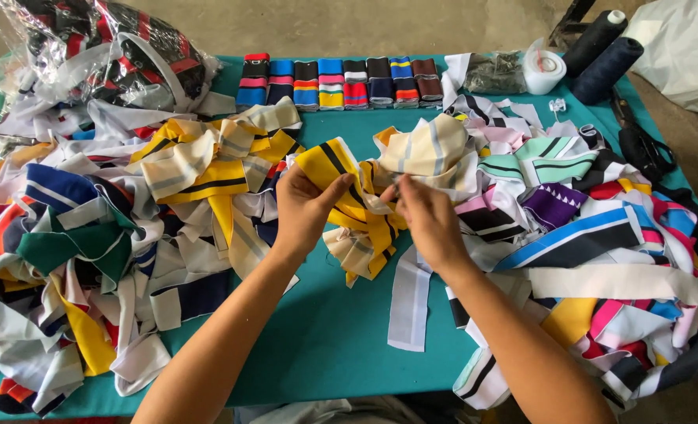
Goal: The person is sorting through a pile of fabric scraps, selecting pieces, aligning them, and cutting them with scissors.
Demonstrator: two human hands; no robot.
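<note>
Left hand [306,208] fingers pinch a yellow striped band [335,169]; right hand [427,220] fingers, seemingly pressed together, grip its edge.

- Your left hand [306,208] pinches a matt yellow, black-striped ribbed knit cloth strip [341,177].
- Far left, a glossy, crinkled clear plastic bag [105,51].
- The smooth matt teal table cover [325,338] looks like cloth.

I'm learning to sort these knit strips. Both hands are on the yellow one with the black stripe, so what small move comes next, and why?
Probably draw the yellow strip free. The left hand pinches its upper end, the right hand grips beside it, and its lower part lies tangled with cream strips on the teal table.
</note>
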